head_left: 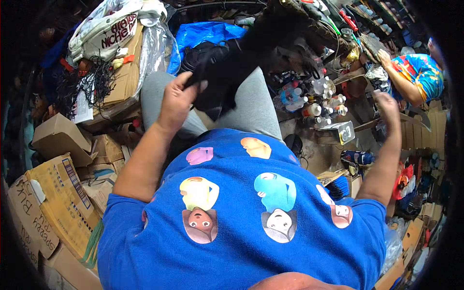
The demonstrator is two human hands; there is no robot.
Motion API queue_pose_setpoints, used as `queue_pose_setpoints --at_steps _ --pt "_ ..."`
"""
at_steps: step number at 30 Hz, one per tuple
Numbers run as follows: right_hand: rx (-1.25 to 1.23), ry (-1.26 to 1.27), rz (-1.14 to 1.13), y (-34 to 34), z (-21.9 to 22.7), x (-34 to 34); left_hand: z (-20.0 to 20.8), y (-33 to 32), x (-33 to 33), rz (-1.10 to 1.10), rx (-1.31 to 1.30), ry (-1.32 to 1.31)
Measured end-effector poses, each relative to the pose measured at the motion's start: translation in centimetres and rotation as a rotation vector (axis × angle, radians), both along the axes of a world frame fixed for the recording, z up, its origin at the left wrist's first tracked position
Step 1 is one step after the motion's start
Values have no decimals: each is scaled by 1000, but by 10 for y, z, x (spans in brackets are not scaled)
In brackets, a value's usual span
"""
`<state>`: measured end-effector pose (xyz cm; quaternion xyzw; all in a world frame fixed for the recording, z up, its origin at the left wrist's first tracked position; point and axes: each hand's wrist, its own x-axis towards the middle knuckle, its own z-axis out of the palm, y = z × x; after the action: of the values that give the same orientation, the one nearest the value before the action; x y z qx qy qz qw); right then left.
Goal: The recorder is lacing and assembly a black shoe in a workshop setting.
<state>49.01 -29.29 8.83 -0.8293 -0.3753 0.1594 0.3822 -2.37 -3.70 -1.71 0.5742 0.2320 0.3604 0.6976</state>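
Observation:
Over my lap, my left hand [176, 101] pinches the edge of a black, floppy piece of material [220, 87]. It looks like fabric or thin sheet, and is blurred by motion. The dark piece stretches up and to the right, across my grey-trousered legs [253, 106]; its far end merges with the shadows. Raised out to the right, my right hand [387, 105] is away from the black material, near the bench edge and a group of bottles. Its fingers are smeared, so their closure is unclear, and nothing plainly shows in them.
Several bottles and jars [314, 109] stand on the right, with a clear plastic tub [344, 133] below them. Another person's arm [406, 84] reaches in at the right. Cardboard boxes [60, 137] crowd the left, beneath tangled black cords [96, 82]. A blue plastic sheet [205, 31] lies ahead.

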Motion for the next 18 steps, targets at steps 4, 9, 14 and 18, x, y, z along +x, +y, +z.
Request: queue_pose_setpoints --at_steps 4,9,14,18 --pt "-260 419 422 46 -36 -104 60 -1 16 -57 -218 -323" --pt "232 138 691 57 64 -154 10 55 27 366 197 95" --pt "697 -185 133 21 142 -49 -38 55 6 572 984 677" --pt "376 -314 -156 -24 129 44 -51 -3 21 193 1473 708"
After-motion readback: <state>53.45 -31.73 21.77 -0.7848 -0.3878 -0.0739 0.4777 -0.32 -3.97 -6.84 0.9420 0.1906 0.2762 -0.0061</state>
